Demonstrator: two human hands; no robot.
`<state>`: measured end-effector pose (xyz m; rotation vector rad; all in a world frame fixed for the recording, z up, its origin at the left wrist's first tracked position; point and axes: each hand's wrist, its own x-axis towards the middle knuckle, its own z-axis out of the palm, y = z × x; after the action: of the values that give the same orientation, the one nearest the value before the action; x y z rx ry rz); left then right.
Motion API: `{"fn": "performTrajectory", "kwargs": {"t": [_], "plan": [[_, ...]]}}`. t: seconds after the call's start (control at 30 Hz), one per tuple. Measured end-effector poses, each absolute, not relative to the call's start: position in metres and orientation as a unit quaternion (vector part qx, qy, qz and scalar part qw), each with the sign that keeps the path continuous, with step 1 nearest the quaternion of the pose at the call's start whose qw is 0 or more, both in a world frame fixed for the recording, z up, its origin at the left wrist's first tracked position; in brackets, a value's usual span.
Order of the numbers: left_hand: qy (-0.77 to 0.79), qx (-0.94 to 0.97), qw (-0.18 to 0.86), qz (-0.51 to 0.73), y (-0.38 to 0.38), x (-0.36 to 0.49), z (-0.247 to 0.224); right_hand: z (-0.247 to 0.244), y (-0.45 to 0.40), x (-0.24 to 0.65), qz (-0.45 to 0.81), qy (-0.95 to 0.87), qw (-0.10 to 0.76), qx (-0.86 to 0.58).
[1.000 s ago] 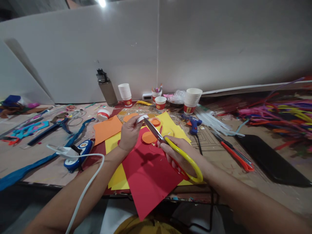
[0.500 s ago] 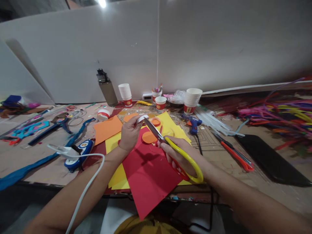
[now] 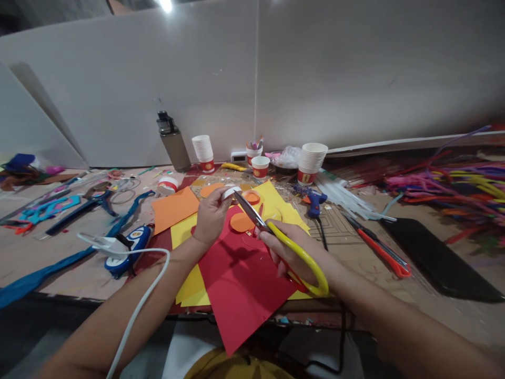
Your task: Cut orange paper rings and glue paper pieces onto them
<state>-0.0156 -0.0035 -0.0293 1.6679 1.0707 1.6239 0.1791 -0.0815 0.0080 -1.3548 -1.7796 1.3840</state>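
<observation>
My left hand (image 3: 211,216) pinches a small white piece (image 3: 232,191) that looks like part of a paper cup; the fingers partly cover it. A pair of scissors (image 3: 303,252) with yellow and red handles is gripped in my right hand (image 3: 290,245). The scissors' blades point up and left, their tips at the white piece. Whether the tips touch or cut it, I cannot tell. Beneath both hands lies red paper (image 3: 248,295) over yellow sheets (image 3: 286,202). An orange paper disc (image 3: 241,222) and an orange ring (image 3: 251,197) rest between the hands.
Stacked paper cups (image 3: 311,163) stand at the back, with another stack (image 3: 203,153) beside a bottle (image 3: 175,147). A blue glue gun (image 3: 315,201), a red utility knife (image 3: 381,247) and a black phone-like slab (image 3: 437,258) lie right. A power strip (image 3: 128,252) with a white cable sits left.
Both hands stay nearly in place. The fingers of my right hand have shifted slightly on the scissors' handles; the white piece is still in my left hand.
</observation>
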Motion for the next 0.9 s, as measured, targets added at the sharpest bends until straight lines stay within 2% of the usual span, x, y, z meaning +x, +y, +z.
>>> {"fn": "performTrajectory", "kwargs": {"t": [0.2, 0.4, 0.5, 0.6, 0.67, 0.77, 0.9], "plan": [[0.412, 0.584, 0.335, 0.614, 0.001, -0.017, -0.031, 0.003, -0.077, 0.185, 0.545, -0.658, 0.267, -0.446], [0.432, 0.55, 0.351, 0.623, 0.007, -0.021, -0.033, 0.01, -0.074, 0.193, 0.524, -0.701, 0.212, -0.434], [0.413, 0.513, 0.414, 0.629, 0.009, -0.022, -0.031, 0.012, -0.07, 0.196, 0.416, -0.761, 0.227, -0.444], [0.388, 0.469, 0.499, 0.617, 0.008, -0.022, -0.027, 0.01, -0.061, 0.201, 0.226, -0.801, 0.275, -0.481], [0.373, 0.458, 0.537, 0.602, 0.006, -0.021, -0.024, 0.006, -0.054, 0.206, 0.123, -0.812, 0.278, -0.498], [0.36, 0.453, 0.565, 0.588, 0.002, -0.019, -0.021, 0.0, -0.045, 0.214, 0.055, -0.824, 0.232, -0.513], [0.359, 0.453, 0.569, 0.585, 0.0, -0.019, -0.018, -0.003, -0.042, 0.217, 0.042, -0.828, 0.193, -0.525]]}}
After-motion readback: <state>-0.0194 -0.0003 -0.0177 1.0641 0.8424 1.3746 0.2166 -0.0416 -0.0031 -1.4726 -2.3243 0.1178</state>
